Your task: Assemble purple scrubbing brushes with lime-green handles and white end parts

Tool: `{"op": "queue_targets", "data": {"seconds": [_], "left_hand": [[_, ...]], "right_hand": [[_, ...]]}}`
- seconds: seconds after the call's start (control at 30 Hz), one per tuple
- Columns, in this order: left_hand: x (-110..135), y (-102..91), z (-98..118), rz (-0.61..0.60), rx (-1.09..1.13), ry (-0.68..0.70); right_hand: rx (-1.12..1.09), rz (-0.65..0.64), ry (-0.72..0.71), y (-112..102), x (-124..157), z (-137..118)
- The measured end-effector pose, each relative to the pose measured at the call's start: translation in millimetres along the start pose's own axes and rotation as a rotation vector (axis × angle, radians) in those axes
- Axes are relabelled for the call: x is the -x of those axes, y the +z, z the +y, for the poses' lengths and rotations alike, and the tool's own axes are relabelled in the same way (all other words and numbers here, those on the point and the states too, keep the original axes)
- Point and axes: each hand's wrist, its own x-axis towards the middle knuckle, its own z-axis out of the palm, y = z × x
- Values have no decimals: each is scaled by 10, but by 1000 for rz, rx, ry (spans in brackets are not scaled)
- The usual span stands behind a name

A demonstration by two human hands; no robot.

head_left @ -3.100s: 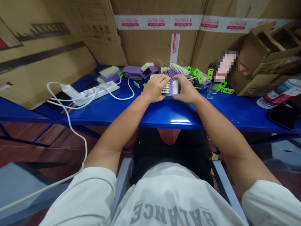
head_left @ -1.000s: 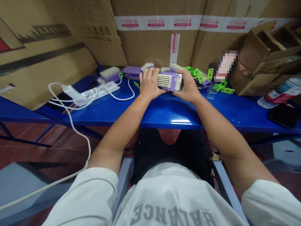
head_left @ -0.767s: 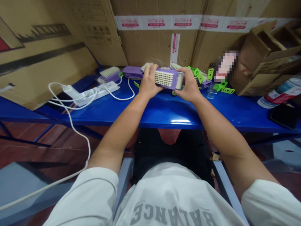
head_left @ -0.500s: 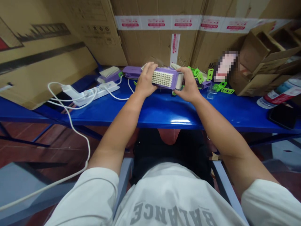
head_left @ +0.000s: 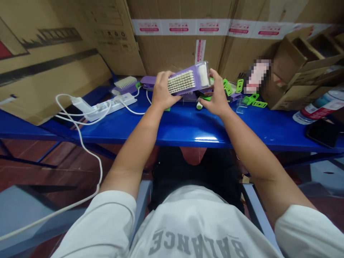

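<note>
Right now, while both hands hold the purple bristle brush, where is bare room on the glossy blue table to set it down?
The glossy blue table is free along its front edge, and between the green plastic clips and the black phone. Crowded: behind the left hand and right hand.

White power strip (head_left: 113,104) on the blue table (head_left: 188,132); cardboard cartons (head_left: 177,53) behind it

The left hand (head_left: 162,92) and right hand (head_left: 216,95) grip a purple brush (head_left: 185,81), tilted above the blue tabletop (head_left: 188,129), bristles toward the camera. A power strip (head_left: 113,104) lies at 9 o'clock, green clips (head_left: 239,85) at 3 o'clock.
</note>
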Motion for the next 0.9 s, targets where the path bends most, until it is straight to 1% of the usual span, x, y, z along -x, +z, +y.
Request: {"op": "queue_targets", "data": {"seconds": [0.07,0.17,0.2,0.27,0.3,0.4,0.53,0.57,0.6,0.63,0.67,0.7,0.77,0.8,0.87,0.9], "left_hand": [[-5,34,-85,42,-10,-44],[-10,89,-314,168,-2,-143],[-12,104,-409,188,-11,-153],[-26,129,-600,168,-39,-166],[-38,140,-690,179,-46,-204],[-84,151,-899,276,-14,-410],[-103,68,-1061,167,-108,-643],[-92,36,-1097,114,-147,-668],[-76,7,-1138,24,-188,-660],[-56,-14,-1185,-38,-210,-656],[-31,-25,-1241,-36,-191,-674],[-4,-22,-1305,45,-142,-710],[54,14,-1450,312,-55,-801],[84,41,-1522,336,-43,-785],[137,87,-1635,274,-129,-746],[156,97,-1662,293,-137,-771]], "right_hand": [[1,7,41,30,14,-23],[20,-30,70,46,21,-118],[22,-35,77,44,19,-150],[23,-34,84,35,16,-190],[23,-32,84,32,15,-196],[26,-40,81,36,18,-173],[23,-64,76,57,27,-140],[18,-68,75,59,28,-143],[13,-73,76,58,28,-149],[8,-77,78,56,29,-158],[3,-83,81,51,29,-170],[0,-90,83,46,29,-182],[-6,-109,82,38,33,-203],[-7,-120,78,35,36,-212],[-7,-141,70,36,42,-226],[-7,-150,68,38,45,-231]]}}
